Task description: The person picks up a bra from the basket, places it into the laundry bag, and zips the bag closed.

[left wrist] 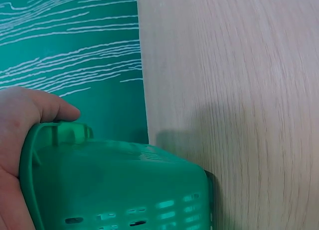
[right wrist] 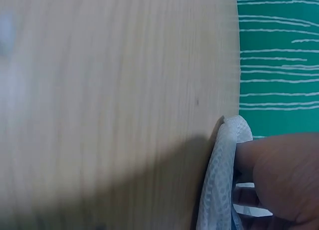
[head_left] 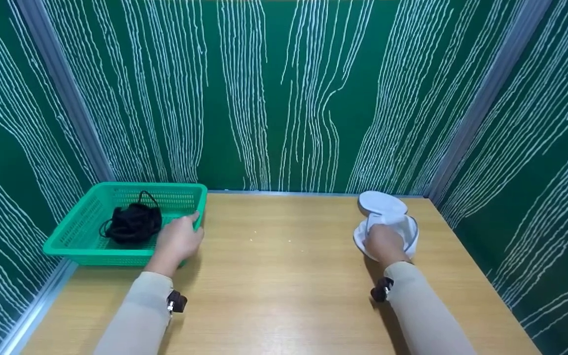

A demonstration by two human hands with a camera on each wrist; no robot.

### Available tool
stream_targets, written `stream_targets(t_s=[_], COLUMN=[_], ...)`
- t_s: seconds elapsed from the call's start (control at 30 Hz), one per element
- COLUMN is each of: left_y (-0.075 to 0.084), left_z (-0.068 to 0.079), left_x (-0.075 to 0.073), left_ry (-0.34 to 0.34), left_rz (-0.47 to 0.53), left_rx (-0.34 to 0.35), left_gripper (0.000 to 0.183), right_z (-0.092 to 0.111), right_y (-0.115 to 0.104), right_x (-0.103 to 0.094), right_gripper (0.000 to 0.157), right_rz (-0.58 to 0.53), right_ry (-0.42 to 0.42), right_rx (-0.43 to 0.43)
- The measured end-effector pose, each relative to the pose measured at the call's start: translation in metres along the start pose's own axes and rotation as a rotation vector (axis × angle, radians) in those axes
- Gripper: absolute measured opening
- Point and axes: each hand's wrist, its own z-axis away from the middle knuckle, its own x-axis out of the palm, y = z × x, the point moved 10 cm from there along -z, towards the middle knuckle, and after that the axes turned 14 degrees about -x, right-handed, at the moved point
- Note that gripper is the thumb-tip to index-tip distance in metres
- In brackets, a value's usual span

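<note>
Head looks down; close wrist views share tabletop (head_left: 274,296).

Smooth plastic basket (head_left: 101,257), mesh-textured white fabric (right wrist: 219,180), glossy wood-grain table (head_left: 274,276)

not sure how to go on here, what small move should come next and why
Probably draw the white pouch toward the green basket: the right hand is inside the pouch, the left hand grips the basket, and they sit at opposite sides of the table.

Right hand (head_left: 385,243): fingertips are hiding behind the white cloth (right wrist: 219,185).
Basket (left wrist: 119,177): is running past the left wrist view's bottom edge.
Black bundle (head_left: 133,224): folds are blurring together.
</note>
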Motion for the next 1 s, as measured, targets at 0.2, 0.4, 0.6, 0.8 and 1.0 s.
stream_targets(t_s=[0.2, 0.4, 0.6, 0.8, 1.0], left_y=[0.0, -0.002, -0.003, -0.002, -0.002], left_z=[-0.001, 0.001, 0.001, 0.001, 0.001], left_x=[0.0, 0.001, 0.0, -0.001, -0.001], left_ry=[-0.002, -0.005, 0.016, 0.016, 0.019], left_rz=[-0.004, 0.013, 0.004, 0.014, 0.016], left_rx=[0.001, -0.014, -0.014, -0.01, -0.014], left_gripper=[0.06, 0.061, 0.061, 0.061, 0.06], right_z=[-0.002, -0.007, -0.015, -0.017, -0.018], right_y=[-0.017, -0.038, -0.064, -0.08, -0.097], right_x=[0.011, 0.016, 0.019, 0.03, 0.035], right_gripper=[0.019, 0.019, 0.025, 0.022, 0.022], right_rz=[-0.039, 0.025, 0.139, 0.092, 0.089], right_ry=[-0.016, -0.007, 0.022, -0.009, 0.009], right_rx=[0.0, -0.052, -0.121, -0.084, -0.106])
